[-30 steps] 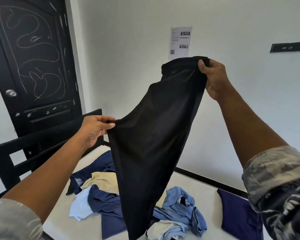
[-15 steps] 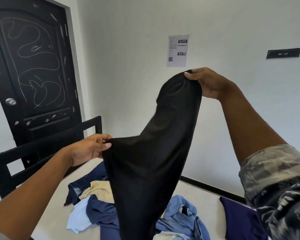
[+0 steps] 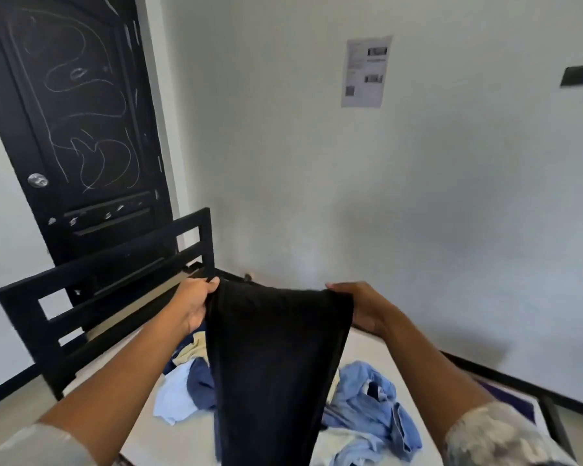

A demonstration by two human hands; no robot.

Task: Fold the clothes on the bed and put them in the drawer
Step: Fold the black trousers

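Head view: I hold a black, soft, limp garment (image 3: 273, 364) up by its top edge, stretched between my two hands in the middle of the picture. My left hand (image 3: 196, 306) has the corner at 9 o'clock of the cloth, with the fingers (image 3: 212, 283) curled over the hem and pinching it. My right hand (image 3: 360, 306) grips the opposite corner at 3 o'clock in the same way. The rest hangs toward 6 o'clock, in front of a loose heap of blue, cream and pale clothes (image 3: 374, 398) on the white mattress of the bed (image 3: 138, 428). A black slatted bed frame (image 3: 115, 274) stands at 9 o'clock. No drawer is in sight.

I judge this is the start of the fold. To do it well, both corners should sit level and the top edge taut, so the cloth hangs without a twist. I would then lay it flat on the bare mattress at 7 o'clock, not over the heap. The fabric looks as if it will sag, so neither pinch should loosen before the cloth rests. The hanging end may also snag another piece.
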